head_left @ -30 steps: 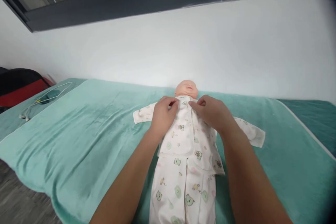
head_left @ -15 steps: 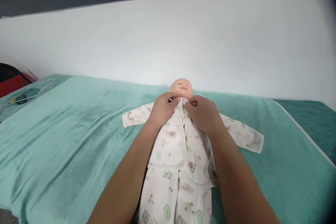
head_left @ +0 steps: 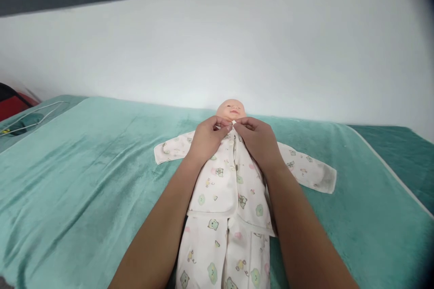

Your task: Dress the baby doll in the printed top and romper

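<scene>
Two hands pinching one shirt's collar, one doll

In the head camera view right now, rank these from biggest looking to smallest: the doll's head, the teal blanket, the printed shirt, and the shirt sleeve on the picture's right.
1. Teal blanket
2. Printed shirt
3. Right-side sleeve, counting just its visible part
4. Doll's head

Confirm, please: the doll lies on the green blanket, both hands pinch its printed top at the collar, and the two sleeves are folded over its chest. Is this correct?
Not quite: the head view shows the two sleeves spread outward on the green blanket, one to each side. The rest is right.
</scene>
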Motion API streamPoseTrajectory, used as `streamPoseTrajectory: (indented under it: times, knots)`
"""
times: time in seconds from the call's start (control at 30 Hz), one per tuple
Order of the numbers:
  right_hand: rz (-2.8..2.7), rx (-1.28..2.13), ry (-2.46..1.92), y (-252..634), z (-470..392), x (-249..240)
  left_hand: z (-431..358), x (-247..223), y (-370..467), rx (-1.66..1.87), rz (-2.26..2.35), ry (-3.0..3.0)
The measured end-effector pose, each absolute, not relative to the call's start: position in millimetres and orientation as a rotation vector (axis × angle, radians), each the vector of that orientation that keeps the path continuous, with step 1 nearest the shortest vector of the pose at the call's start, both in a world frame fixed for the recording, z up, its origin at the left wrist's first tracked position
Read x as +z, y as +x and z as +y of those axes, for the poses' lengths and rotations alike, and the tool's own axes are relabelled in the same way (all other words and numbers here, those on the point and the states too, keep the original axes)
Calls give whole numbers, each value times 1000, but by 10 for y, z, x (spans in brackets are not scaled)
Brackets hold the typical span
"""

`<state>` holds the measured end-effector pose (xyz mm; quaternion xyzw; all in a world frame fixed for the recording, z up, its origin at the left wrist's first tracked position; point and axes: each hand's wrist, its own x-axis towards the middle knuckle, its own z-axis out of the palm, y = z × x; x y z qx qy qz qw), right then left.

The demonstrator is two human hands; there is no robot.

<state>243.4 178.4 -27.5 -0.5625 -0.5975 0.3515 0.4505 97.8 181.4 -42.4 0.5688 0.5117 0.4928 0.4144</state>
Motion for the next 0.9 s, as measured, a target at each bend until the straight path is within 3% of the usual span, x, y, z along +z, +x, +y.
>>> streamPoseTrajectory:
  times: [0.9]
  knots:
    - [-1871,783,-1439,2451,1661,-232,1816,-424,936,1211,1180,1279]
